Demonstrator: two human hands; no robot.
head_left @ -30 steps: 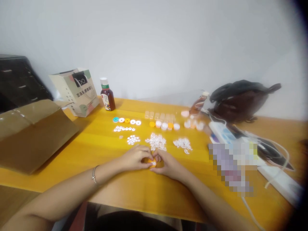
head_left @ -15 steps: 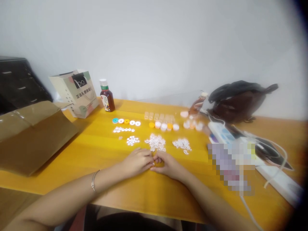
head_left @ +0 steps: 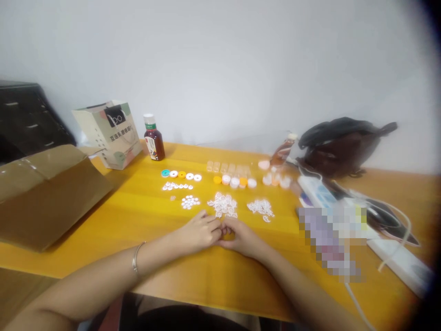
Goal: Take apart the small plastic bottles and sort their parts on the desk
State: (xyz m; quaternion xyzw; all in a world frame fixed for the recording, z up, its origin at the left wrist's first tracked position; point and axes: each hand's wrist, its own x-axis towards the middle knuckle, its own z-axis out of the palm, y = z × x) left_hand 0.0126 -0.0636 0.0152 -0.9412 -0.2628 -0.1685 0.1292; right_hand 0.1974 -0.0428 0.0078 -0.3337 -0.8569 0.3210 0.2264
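My left hand and my right hand meet over the wooden table, fingertips touching. Both have curled, closed fingers; whatever may be between them is hidden. Just beyond lie a pile of flat white cut-out pieces, a smaller pile of white pieces and a group of small white discs. Farther back are small white knobbed pieces, a row of coloured round rings, a row of yellow and white round parts and several clear containers.
At left are a cardboard box and a paper bag, with a dark red bottle beside it. A dark bag, another bottle, cables and a white power strip crowd the right side.
My left hand's fingers have curled and shifted slightly at the meeting point, hiding the gap between the fingertips more. The parts on the table stay in place.
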